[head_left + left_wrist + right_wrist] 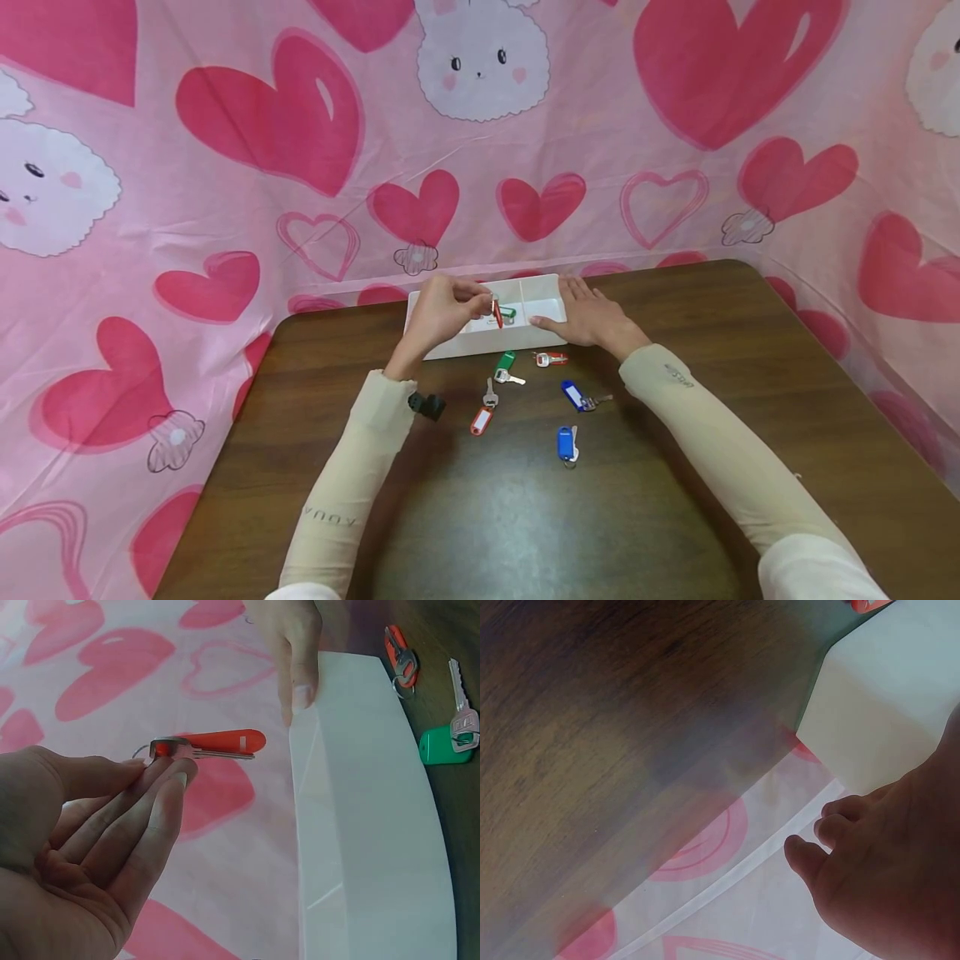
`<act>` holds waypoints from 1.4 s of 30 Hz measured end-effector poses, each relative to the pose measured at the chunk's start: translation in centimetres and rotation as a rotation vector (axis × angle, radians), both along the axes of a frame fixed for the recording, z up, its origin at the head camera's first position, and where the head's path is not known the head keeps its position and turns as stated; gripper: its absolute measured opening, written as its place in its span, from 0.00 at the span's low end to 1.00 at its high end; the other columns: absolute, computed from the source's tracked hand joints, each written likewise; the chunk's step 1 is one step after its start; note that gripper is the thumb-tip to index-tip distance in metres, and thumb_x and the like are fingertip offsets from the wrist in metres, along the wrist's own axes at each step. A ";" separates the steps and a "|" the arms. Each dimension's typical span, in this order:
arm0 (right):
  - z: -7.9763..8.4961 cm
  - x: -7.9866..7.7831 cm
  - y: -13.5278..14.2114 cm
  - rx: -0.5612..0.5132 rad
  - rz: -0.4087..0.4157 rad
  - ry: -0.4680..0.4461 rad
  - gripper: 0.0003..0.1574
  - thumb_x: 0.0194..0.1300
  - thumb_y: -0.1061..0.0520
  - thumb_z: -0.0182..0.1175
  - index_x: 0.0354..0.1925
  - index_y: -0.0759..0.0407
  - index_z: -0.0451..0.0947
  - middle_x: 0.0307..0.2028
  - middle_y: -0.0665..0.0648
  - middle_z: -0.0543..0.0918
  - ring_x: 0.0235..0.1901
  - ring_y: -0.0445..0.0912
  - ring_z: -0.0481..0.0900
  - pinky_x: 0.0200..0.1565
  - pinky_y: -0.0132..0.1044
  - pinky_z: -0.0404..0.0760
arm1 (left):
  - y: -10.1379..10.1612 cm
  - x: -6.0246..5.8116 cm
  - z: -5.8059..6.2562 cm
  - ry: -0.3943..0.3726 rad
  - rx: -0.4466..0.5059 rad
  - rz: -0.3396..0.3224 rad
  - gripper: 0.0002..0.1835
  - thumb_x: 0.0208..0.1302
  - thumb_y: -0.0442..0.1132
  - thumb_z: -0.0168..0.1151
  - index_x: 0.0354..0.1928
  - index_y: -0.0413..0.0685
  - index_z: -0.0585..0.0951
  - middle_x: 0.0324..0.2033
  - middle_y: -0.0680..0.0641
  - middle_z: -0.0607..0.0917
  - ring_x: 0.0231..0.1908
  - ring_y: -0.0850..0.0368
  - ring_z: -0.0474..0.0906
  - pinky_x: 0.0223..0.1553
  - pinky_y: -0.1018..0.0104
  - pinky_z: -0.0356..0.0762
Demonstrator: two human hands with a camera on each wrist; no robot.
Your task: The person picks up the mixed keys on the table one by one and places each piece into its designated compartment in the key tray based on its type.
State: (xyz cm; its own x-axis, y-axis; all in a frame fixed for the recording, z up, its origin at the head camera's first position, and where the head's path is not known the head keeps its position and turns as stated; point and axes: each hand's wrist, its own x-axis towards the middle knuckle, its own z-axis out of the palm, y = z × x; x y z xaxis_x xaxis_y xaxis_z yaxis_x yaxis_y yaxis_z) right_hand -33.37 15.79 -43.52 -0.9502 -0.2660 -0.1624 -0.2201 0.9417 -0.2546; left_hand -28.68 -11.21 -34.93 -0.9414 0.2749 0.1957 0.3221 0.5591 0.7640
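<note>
My left hand (442,310) pinches a key with a red tag (225,741) between thumb and fingertips, over the left part of a white divided box (480,342). Below the held key, a green-tagged key (507,312) lies inside the box, left of a divider. My right hand (596,321) rests on the box's right end, thumb across the front rim and fingers extended along the end wall. Close in front of the box lie a green-tagged key (506,362) and a red-tagged key (555,359).
Nearer on the brown table (465,533) lie another red-tagged key (482,419) and two blue-tagged keys, one at the right (573,395) and one nearer me (565,443). A pink heart-patterned cloth (480,150) hangs behind the table's far edge.
</note>
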 end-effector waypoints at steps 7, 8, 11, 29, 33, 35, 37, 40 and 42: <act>0.1 0.0 0.0 -0.002 0.001 -0.004 0.77 0.65 0.11 0.40 0.85 0.62 0.32 0.85 0.66 0.41 0.86 0.62 0.37 0.83 0.62 0.45 | 0.8 -0.6 0.7 0.033 -0.035 -0.022 0.09 0.70 0.38 0.69 0.44 0.41 0.92 0.35 0.42 0.94 0.36 0.49 0.94 0.30 0.71 0.78; 0.1 0.0 0.0 -0.004 0.001 -0.005 0.77 0.65 0.11 0.40 0.85 0.62 0.32 0.85 0.66 0.41 0.86 0.62 0.38 0.83 0.62 0.45 | 0.9 -0.7 0.8 0.033 -0.035 -0.024 0.09 0.71 0.38 0.69 0.44 0.40 0.92 0.35 0.41 0.94 0.37 0.49 0.94 0.31 0.71 0.79; 0.1 0.0 0.1 -0.006 0.001 -0.006 0.76 0.66 0.12 0.41 0.85 0.62 0.32 0.86 0.66 0.41 0.86 0.61 0.38 0.83 0.63 0.46 | 1.1 -0.9 0.9 0.030 -0.031 -0.029 0.09 0.71 0.38 0.69 0.44 0.40 0.92 0.36 0.41 0.94 0.37 0.47 0.94 0.32 0.72 0.81; -0.1 -0.5 0.4 -0.002 0.014 -0.008 0.77 0.65 0.11 0.39 0.85 0.62 0.32 0.86 0.66 0.40 0.86 0.61 0.37 0.83 0.62 0.45 | 3.5 -2.8 1.5 -0.055 0.053 -0.049 0.09 0.69 0.34 0.70 0.44 0.34 0.91 0.38 0.36 0.93 0.39 0.41 0.93 0.41 0.57 0.92; -0.1 -0.5 0.4 -0.005 0.017 -0.003 0.76 0.66 0.11 0.40 0.85 0.62 0.32 0.86 0.66 0.40 0.86 0.61 0.37 0.83 0.63 0.46 | 4.1 -3.2 1.7 -0.078 0.057 -0.044 0.10 0.70 0.36 0.70 0.44 0.34 0.91 0.38 0.36 0.93 0.37 0.45 0.94 0.42 0.57 0.92; -0.2 -0.6 0.4 -0.006 0.019 0.006 0.76 0.66 0.12 0.40 0.85 0.63 0.33 0.85 0.66 0.41 0.86 0.62 0.38 0.83 0.63 0.46 | 4.3 -3.4 1.7 -0.085 0.065 -0.046 0.10 0.70 0.35 0.70 0.44 0.33 0.90 0.37 0.36 0.93 0.36 0.48 0.94 0.41 0.58 0.92; -0.2 -0.6 0.3 -0.007 0.019 0.015 0.75 0.67 0.12 0.41 0.85 0.63 0.34 0.85 0.66 0.42 0.86 0.62 0.39 0.83 0.62 0.47 | 4.4 -3.7 1.6 -0.095 0.073 -0.050 0.10 0.70 0.35 0.69 0.44 0.32 0.90 0.37 0.35 0.93 0.35 0.49 0.93 0.39 0.61 0.92; -0.2 -0.7 0.3 -0.006 0.022 0.022 0.76 0.66 0.12 0.41 0.84 0.64 0.34 0.85 0.66 0.42 0.86 0.62 0.39 0.83 0.62 0.48 | 4.5 -4.2 1.5 -0.110 0.083 -0.057 0.10 0.70 0.34 0.69 0.45 0.31 0.90 0.37 0.34 0.93 0.35 0.49 0.93 0.38 0.64 0.91; -0.2 -0.8 0.3 -0.005 0.022 0.020 0.76 0.66 0.12 0.41 0.84 0.64 0.34 0.85 0.66 0.42 0.86 0.62 0.39 0.83 0.62 0.48 | 4.4 -4.5 1.3 -0.115 0.081 -0.061 0.10 0.70 0.33 0.68 0.45 0.30 0.89 0.38 0.34 0.93 0.36 0.46 0.93 0.39 0.61 0.92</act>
